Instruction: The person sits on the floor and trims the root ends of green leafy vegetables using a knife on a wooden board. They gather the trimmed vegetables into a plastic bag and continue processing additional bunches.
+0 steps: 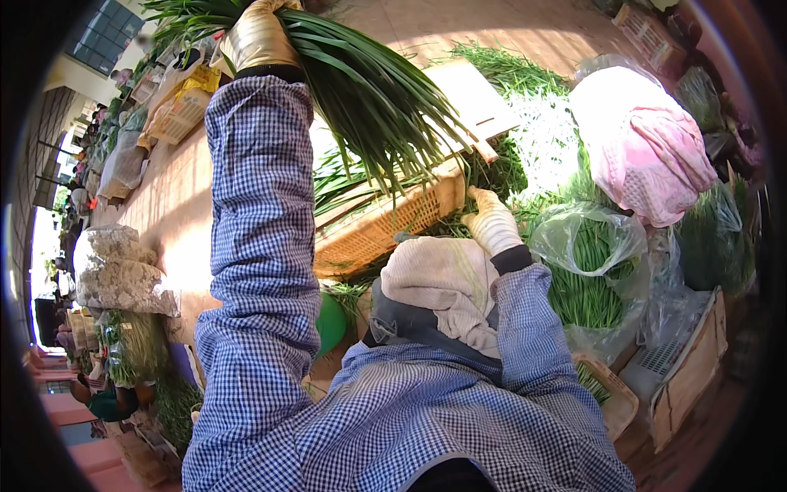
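My left hand [261, 37], in a pale work glove, is stretched far out and grips a thick bunch of long flat green leaves [375, 92] that look like garlic chives. The leaves fan out to the right and hang over a yellow plastic crate [393, 221]. More green leaves [338, 184] lie in the crate. My right hand [492, 221], gloved too, is beside the crate's near right corner with thumb and fingers apart. I see nothing in it. A beige cloth [442, 270] is draped over my knee, close to the right wrist.
A pale board [473, 98] lies beyond the crate. Loose green trimmings [522, 74] are heaped on the floor. To the right are a plastic bag of green leaves [584, 277], a pink cloth [664, 154] and a grey crate [664, 363]. A wrapped bundle [117, 270] stands left.
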Demonstrator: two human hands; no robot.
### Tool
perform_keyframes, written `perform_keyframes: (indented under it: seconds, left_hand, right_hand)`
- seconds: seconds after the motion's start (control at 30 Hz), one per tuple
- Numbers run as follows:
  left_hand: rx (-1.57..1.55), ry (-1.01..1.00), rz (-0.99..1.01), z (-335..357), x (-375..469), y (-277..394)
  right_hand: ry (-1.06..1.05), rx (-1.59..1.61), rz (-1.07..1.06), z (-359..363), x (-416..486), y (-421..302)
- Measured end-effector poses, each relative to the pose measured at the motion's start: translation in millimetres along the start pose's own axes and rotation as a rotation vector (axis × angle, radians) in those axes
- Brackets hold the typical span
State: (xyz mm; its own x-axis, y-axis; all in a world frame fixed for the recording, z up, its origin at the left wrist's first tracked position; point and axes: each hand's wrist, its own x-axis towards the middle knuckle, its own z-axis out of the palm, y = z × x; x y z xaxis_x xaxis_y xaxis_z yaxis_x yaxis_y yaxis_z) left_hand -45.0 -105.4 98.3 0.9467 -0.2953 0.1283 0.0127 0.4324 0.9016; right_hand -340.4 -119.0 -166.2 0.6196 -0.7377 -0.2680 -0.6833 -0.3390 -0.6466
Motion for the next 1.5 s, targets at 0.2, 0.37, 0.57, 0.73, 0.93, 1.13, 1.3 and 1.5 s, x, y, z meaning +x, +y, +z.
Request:
perform_keyframes:
  seconds: [0.2,0.37,0.57,0.73,0.93,1.13,1.3,1.5]
  left_hand:
    - [0.003,-0.019,-0.001,-6.2,1.0,-5.1]
    - [-0.033,-0.046,-0.031,-3.2,15.4,-15.6]
    - [-0.041,-0.015,0.009,-7.5,22.3,5.6]
    - [-0.057,-0.025,0.003,-3.2,14.7,-4.6]
    - [-0.037,-0.164,-0.043,-10.2,23.0,-26.0]
    - [-0.067,-0.129,0.031,4.1,-12.8,-45.6]
    - [0.083,-0.266,-0.005,-2.1,-20.7,-42.1]
    - [0.238,-0.344,0.168,-9.0,-14.4,-53.9]
  right_hand:
    - [0.066,0.641,-0.068,35.1,18.1,-51.4]
    - [0.267,0.263,-0.162,45.4,38.6,-2.3]
    - [-0.057,-0.302,0.062,32.5,20.1,17.1]
    - [0.304,0.056,-0.399,32.0,-6.9,-34.3]
    - [0.098,0.020,-0.027,7.0,21.1,-87.6]
    - [-0.044,0.925,0.074,5.3,53.9,-75.7]
    - [0.036,1.447,0.174,1.5,63.0,-79.1]
    - [-0.143,1.445,0.137,3.7,66.3,-63.7]
